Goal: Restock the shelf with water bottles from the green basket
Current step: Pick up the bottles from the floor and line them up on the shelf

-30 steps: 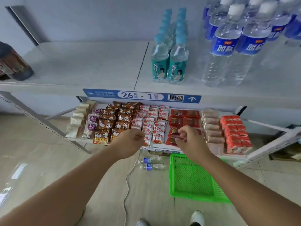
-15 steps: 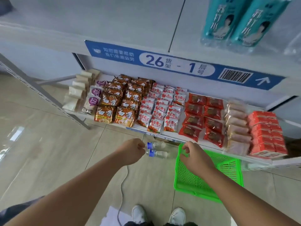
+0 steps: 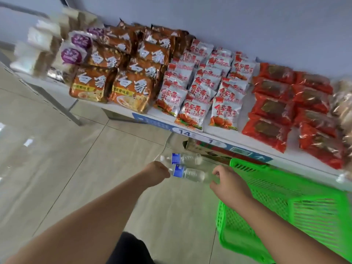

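Note:
Two clear water bottles with blue labels lie on the tiled floor, the farther bottle [image 3: 181, 158] and the nearer bottle [image 3: 190, 173]. My left hand [image 3: 156, 173] is curled at the nearer bottle's neck and hides its cap; whether it grips is not visible. At that bottle's base end, the thumb and fingers of my right hand [image 3: 226, 184] curl around it. The green basket [image 3: 247, 165] stands on the floor right of the bottles, under my right forearm; no bottle shows inside it. The upper shelf with bottles is out of view.
The low shelf [image 3: 219, 133] above the bottles is packed with rows of snack packs and its front edge overhangs the basket's far end. A cardboard box [image 3: 207, 150] sits under it behind the bottles. Tiled floor spreads to the left.
The view has dropped from the upper shelf to the floor. Both hands have come down to the nearer bottle, one at each end.

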